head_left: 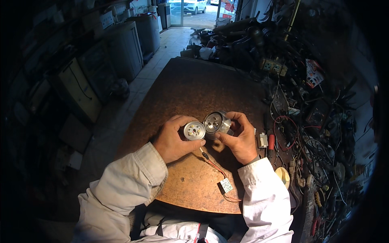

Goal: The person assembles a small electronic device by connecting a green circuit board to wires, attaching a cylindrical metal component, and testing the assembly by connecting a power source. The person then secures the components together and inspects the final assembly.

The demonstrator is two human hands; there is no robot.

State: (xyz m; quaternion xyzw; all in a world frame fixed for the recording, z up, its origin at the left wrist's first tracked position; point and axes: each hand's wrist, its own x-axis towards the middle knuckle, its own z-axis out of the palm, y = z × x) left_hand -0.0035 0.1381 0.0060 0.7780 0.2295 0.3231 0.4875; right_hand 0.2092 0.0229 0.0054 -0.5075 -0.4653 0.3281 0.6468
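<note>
Left hand (173, 139) grips LED disc (194, 131); right hand (240, 139) grips housing (216, 122).

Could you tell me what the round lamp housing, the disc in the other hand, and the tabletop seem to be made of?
The lamp housing in the right hand looks like bare silvery metal, probably aluminium, given its bright sheen. The LED disc in the left hand appears similarly metallic, with small yellowish emitters. The tabletop shows a mottled brown, dull surface, possibly rusted steel or worn laminate.

Light: dim shop, daylight from the doorway (190, 10) at top
Edges: black fisheye vignette, bent lines
Focus: sharp at table (190, 85) centre, cluttered right side murky
</note>
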